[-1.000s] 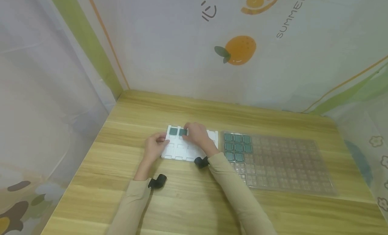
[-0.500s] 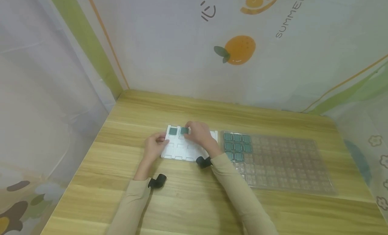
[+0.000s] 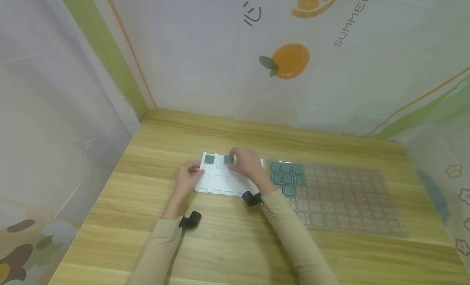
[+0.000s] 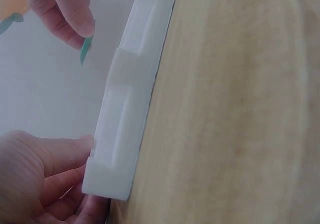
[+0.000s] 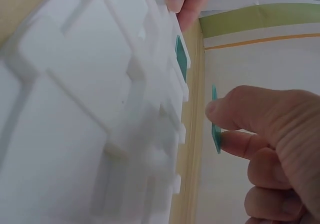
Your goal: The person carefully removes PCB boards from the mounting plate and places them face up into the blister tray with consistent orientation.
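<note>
My right hand (image 3: pixel 247 164) pinches a square green chip (image 3: pixel 228 159) between thumb and finger, above the far row of a white pocketed tray (image 3: pixel 220 183). In the right wrist view the pinched chip (image 5: pixel 216 134) stands on edge in the air, apart from the tray. Another green chip (image 3: pixel 209 159) lies in the tray's far left pocket. At the tray's left edge, my left hand (image 3: pixel 186 179) grips the rim, thumb against it and the other fingers curled beside it. The right hand hides part of the tray's right side.
To the right lies a long clear plastic tray (image 3: pixel 349 199) of small pockets, with several green chips (image 3: pixel 288 179) at its left end. Both trays rest on a wooden table (image 3: pixel 220 244). A printed curtain (image 3: pixel 205 64) hangs behind the table.
My right hand has moved a little to the right over the white tray, carrying the pinched chip away from the chip in the corner. The left hand has stayed put.
</note>
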A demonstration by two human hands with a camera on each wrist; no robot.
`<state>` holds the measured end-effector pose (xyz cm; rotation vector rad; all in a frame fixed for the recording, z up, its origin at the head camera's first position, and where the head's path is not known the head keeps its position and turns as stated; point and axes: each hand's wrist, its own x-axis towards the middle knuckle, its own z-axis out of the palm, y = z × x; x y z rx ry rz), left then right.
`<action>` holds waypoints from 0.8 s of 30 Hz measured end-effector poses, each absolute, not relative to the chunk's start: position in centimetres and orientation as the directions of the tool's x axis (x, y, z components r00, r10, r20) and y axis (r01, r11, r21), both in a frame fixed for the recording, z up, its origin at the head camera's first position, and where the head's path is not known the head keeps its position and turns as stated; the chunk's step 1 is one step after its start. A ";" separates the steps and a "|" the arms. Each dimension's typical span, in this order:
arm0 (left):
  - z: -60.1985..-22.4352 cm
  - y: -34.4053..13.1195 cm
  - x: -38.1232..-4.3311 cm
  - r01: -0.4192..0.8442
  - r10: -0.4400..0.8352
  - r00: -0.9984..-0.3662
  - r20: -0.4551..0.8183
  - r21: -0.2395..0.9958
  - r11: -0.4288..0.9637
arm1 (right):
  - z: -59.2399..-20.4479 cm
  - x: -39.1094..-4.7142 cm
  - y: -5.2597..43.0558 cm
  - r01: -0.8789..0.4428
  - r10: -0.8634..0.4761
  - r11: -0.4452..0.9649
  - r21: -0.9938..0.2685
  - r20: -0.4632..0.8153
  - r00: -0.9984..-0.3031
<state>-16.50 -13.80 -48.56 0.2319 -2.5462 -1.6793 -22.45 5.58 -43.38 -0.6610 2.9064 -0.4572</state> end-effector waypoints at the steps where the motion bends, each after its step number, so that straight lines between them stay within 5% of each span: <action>1: -48.6 -13.8 -16.5 -0.081 -0.171 -0.985 -0.015 0.919 0.386 | -43.4 -22.4 5.7 -0.401 -0.438 0.860 -0.315 -0.053 -0.897; 24: -48.7 -13.7 -16.5 -0.102 -0.180 -0.983 -0.036 0.922 0.372 | -42.6 -21.1 8.8 -0.323 -0.367 0.876 -0.359 -0.060 -0.928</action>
